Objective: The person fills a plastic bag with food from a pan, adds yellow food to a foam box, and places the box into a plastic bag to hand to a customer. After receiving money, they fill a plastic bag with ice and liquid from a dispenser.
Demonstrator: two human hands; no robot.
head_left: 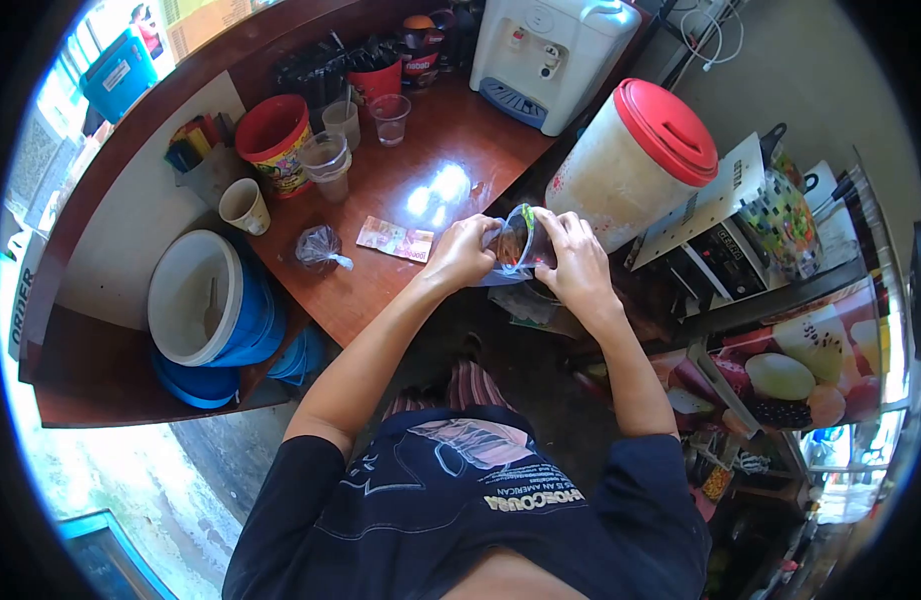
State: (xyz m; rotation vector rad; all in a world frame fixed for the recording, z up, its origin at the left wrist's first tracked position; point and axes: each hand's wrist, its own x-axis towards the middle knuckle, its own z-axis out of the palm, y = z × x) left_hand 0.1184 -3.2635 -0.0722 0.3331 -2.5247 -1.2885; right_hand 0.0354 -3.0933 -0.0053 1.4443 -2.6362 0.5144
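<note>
A clear plastic bag (516, 240) with something brownish and green inside hangs between my two hands, just past the table's front edge. My left hand (464, 250) pinches its left side. On the right side my right hand (573, 248) grips the rim, fingers on top and thumb beneath. The bag's mouth is held apart; what exactly it contains is too small to tell. Left of my left hand a reddish banknote (395, 239) lies flat on the brown table (381, 295). Farther left sits a small knotted plastic bag (322, 246) with dark contents.
Plastic cups (327, 160), a paper cup (245, 207) and a red-yellow tub (275, 143) stand at the left. A blue bucket (206, 300) is below them. Behind is a white water dispenser (551, 55); a large red-lidded container (631, 160) stands close beyond my right hand.
</note>
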